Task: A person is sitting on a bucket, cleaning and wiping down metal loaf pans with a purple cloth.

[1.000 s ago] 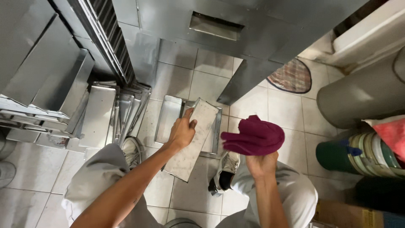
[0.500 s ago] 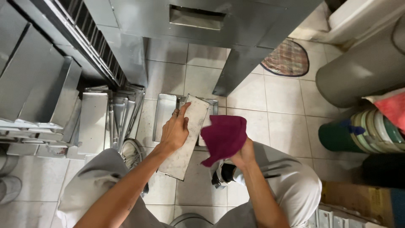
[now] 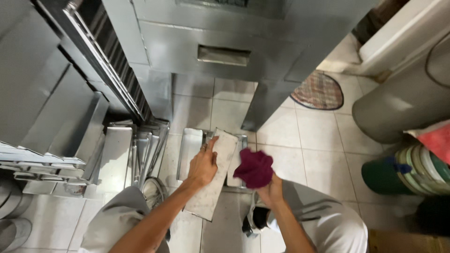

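A flat metal tray [image 3: 213,175] is gripped by the left hand [image 3: 203,165]; a maroon cloth [image 3: 254,167] is clutched in the right hand [image 3: 270,191] just beside it.

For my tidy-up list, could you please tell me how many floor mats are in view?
1. A round patterned mat lies on the tiled floor beside the steel cabinet, upper right of the hands. Others may lie hidden out of frame.
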